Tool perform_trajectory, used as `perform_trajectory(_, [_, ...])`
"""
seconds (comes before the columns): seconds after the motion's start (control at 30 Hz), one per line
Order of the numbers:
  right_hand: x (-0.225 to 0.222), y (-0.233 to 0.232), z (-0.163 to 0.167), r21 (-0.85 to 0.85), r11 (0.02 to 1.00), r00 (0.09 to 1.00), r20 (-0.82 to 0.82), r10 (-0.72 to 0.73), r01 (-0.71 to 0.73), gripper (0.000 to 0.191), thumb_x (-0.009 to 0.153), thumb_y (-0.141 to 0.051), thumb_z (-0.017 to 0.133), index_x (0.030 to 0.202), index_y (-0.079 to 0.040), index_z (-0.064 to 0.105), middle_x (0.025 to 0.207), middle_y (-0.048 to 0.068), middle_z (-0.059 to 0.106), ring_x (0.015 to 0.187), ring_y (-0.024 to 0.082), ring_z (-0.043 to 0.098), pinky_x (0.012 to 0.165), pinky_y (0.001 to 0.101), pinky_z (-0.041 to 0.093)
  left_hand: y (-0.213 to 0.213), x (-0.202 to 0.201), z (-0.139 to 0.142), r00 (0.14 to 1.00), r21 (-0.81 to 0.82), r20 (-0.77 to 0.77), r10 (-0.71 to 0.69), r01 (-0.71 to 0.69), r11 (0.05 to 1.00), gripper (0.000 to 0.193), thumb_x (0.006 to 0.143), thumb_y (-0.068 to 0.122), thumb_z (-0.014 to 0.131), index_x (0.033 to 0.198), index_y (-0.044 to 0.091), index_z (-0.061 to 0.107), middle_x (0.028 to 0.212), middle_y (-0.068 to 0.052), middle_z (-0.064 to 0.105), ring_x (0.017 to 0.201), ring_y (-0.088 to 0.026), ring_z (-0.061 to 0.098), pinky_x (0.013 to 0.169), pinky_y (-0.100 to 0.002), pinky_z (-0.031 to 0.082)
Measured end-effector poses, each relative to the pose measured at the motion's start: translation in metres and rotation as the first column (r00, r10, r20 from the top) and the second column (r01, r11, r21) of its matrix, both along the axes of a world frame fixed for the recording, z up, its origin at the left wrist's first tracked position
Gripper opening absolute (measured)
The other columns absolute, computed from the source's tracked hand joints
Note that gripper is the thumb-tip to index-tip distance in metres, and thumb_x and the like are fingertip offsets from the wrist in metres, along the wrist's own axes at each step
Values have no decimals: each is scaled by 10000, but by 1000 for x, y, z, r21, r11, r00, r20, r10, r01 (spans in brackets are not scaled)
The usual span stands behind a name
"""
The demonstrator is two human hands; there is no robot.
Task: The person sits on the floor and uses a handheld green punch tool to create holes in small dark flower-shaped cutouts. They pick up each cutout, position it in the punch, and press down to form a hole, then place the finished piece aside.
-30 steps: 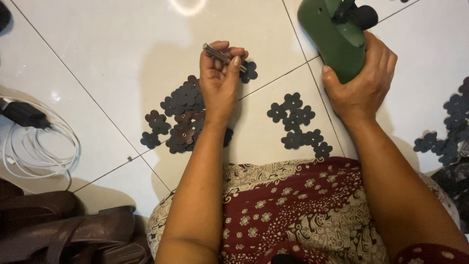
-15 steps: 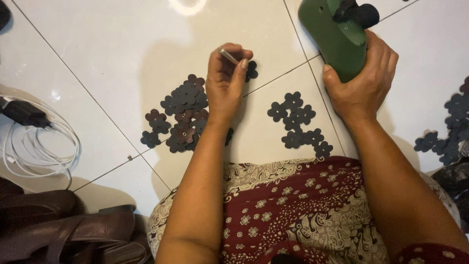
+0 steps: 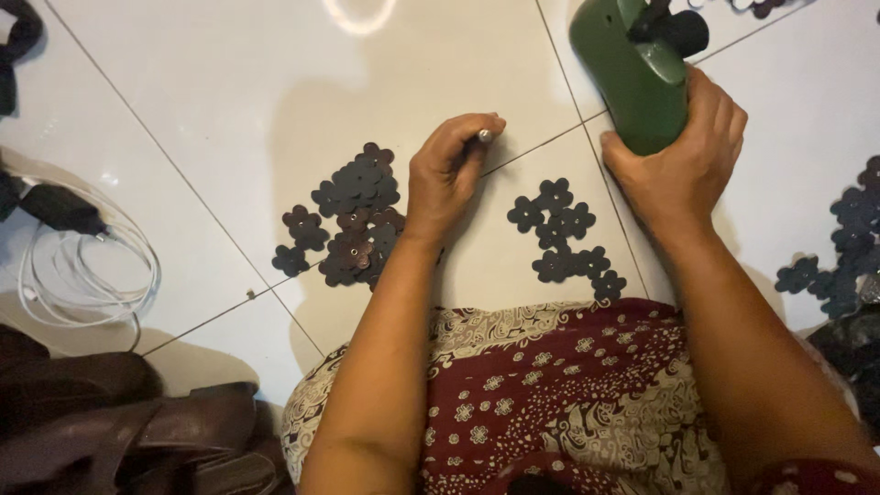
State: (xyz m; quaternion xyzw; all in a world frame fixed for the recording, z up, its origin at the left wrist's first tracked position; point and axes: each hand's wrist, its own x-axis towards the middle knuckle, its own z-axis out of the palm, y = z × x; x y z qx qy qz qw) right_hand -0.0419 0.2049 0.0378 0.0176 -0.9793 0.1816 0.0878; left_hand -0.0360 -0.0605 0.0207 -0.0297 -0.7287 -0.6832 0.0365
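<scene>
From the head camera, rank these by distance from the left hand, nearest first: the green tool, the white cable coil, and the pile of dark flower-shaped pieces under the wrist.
Measured from the left hand:
1. Pile of dark flower-shaped pieces, right beside and partly under the wrist, on its left.
2. Green tool, up to the right, held by the right hand.
3. White cable coil, far left on the floor tiles.

Warm, fairly dim indoor light falls from overhead onto the glossy white tile floor. A round ring of glare sits at the top edge, the lamp mirrored in the tile. Soft, broad shadows spread up and left of the left hand and beside the right hand. Focus is decent at the centre; the flower-shaped dark pieces read clearly. Corners fall darker, the bottom left nearly black, with slight grain and softness at the edges.
</scene>
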Motion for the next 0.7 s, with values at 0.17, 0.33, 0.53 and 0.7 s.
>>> perform_trajectory(0.17, [4, -8, 15, -49, 999, 994, 106, 14, -9, 799, 828, -238, 877, 1454, 6, 444, 1400, 181, 527, 1321, 344, 483, 1090, 507, 480, -2, -4, 7, 1000, -74, 5, 12, -12, 997, 261, 976, -88, 614, 1135, 108, 678, 1181, -40, 740, 1145, -182, 725, 995, -303, 591])
perform_trajectory(0.33, [20, -27, 71, -221, 970, 987, 104, 125, -99, 856, 841, -298, 900, 1470, 33, 423, 1427, 234, 490, 1353, 341, 513, 1146, 516, 503, -2, -7, 10, 1000, -59, -15, 19, -19, 998, 209, 986, -51, 635, 1119, 104, 679, 1146, -42, 749, 1096, -178, 736, 954, -299, 595])
perform_trajectory(0.53, [20, -63, 127, -461, 833, 945, -45, 323, -306, 792, 695, -303, 881, 1325, 14, 521, 1279, 204, 613, 1141, 383, 657, 959, 512, 571, -2, -5, 5, 1000, -44, -20, 19, -20, 999, 183, 1005, -31, 650, 1121, 108, 677, 1143, -44, 756, 1096, -186, 746, 956, -300, 600])
perform_trajectory(0.7, [19, -76, 132, 13, 909, 909, -1, 416, -416, 813, 673, -275, 863, 1327, 53, 509, 1263, 219, 587, 1100, 428, 639, 923, 494, 561, -5, -6, -3, 997, -112, 70, 25, -17, 994, 376, 867, -65, 630, 1217, 70, 661, 1096, -87, 728, 958, -210, 743, 866, -299, 590])
